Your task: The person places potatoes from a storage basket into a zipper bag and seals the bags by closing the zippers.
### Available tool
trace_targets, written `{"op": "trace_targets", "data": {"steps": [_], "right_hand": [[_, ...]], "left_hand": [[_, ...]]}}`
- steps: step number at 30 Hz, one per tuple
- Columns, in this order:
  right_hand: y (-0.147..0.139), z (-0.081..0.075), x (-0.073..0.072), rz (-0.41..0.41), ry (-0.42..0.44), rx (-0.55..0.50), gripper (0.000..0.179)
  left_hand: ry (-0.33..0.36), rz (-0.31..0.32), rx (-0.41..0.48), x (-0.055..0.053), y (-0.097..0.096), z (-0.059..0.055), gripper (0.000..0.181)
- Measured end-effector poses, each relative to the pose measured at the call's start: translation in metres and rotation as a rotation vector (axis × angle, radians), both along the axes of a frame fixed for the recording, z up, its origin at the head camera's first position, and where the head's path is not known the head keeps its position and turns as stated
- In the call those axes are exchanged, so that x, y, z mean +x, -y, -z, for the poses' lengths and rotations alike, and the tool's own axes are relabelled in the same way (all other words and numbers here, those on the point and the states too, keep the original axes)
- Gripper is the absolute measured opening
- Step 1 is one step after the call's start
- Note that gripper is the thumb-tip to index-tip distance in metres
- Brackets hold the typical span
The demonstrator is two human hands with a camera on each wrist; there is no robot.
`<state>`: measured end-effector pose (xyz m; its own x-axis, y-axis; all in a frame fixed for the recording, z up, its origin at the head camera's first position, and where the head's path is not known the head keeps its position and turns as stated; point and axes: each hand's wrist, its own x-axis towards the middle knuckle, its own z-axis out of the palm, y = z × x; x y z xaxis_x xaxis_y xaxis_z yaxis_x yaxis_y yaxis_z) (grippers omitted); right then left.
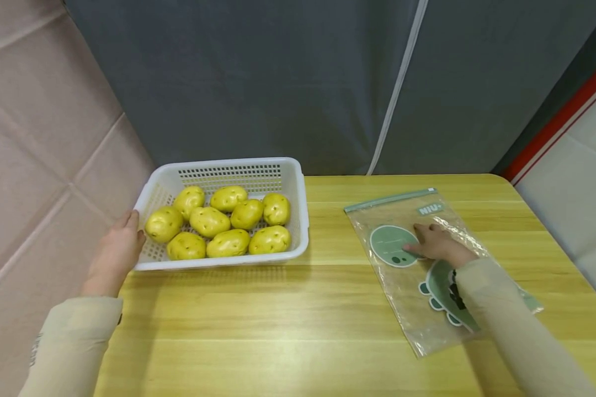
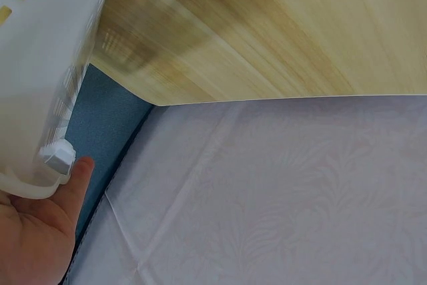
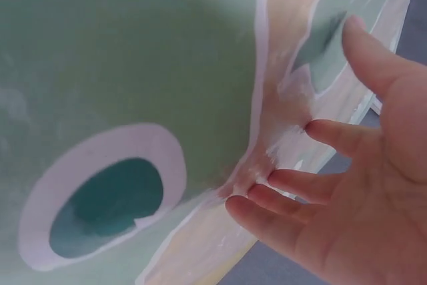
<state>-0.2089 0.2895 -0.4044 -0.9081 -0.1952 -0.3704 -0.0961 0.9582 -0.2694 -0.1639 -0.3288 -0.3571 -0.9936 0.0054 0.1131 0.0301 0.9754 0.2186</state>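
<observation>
White basket [image 1: 295, 193] of yellow potatoes [image 1: 209, 222], clear green-printed bag [image 1: 402, 284] lying flat at right

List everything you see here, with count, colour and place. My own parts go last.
Potatoes: nine, yellow, inside the basket.
Basket: one, white, table's left rear.
Bag: one, clear with green print and strip, table's right side.
Table: one, yellow wood-grain, before you.
Curtain: one, dark grey with a pale stripe, behind the table.
Wall coverings: two, pale pinkish left, white with red band right.
Sleeves: two, pale beige, one each side.
Left grip: one, bare, at the basket's left end.
Right grip: one, bare, on the bag.
</observation>
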Motion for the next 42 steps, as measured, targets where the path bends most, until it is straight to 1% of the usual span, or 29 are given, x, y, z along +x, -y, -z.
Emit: {"op": "trace_targets", "data": {"steps": [4, 10, 16, 21, 24, 31, 34, 40, 42], "right_hand": [[0.0007, 0.0016, 0.0012, 0.004, 0.003, -0.012, 0.089], [0.0011, 0.0023, 0.0006, -0.010, -0.011, -0.018, 0.089], [-0.0011, 0.0035, -0.0017, -0.060, -0.037, -0.033, 0.090], [-0.0017, 0.0017, -0.0026, -0.099, -0.026, -0.100, 0.088], [-0.0006, -0.0008, -0.0022, -0.093, -0.005, -0.132, 0.087], [0.0030, -0.0040, -0.0024, -0.070, -0.012, -0.140, 0.078], [0.0034, -0.0033, -0.0019, -0.051, -0.007, -0.125, 0.081], [0.0009, 0.0011, -0.0001, -0.044, -0.027, -0.077, 0.089], [0.0004, 0.0019, 0.0009, -0.030, -0.018, -0.064, 0.092]], "left_hand": [[0.001, 0.000, 0.002, 0.0004, -0.0001, -0.0004, 0.055], [0.001, -0.001, 0.007, 0.0004, -0.0005, -0.0017, 0.055], [0.003, 0.001, 0.003, 0.0004, -0.0008, -0.0018, 0.055], [0.007, -0.001, 0.002, -0.0001, -0.0009, -0.0021, 0.056], [0.009, 0.000, 0.002, -0.0005, -0.0013, -0.0024, 0.056], [0.001, -0.001, -0.002, -0.0015, -0.0006, -0.0030, 0.057], [0.010, -0.002, -0.005, -0.0015, -0.0002, -0.0033, 0.058], [0.040, -0.004, -0.010, -0.0006, 0.0003, -0.0028, 0.060], [0.045, -0.005, -0.009, -0.0007, 0.0003, -0.0025, 0.060]]}}
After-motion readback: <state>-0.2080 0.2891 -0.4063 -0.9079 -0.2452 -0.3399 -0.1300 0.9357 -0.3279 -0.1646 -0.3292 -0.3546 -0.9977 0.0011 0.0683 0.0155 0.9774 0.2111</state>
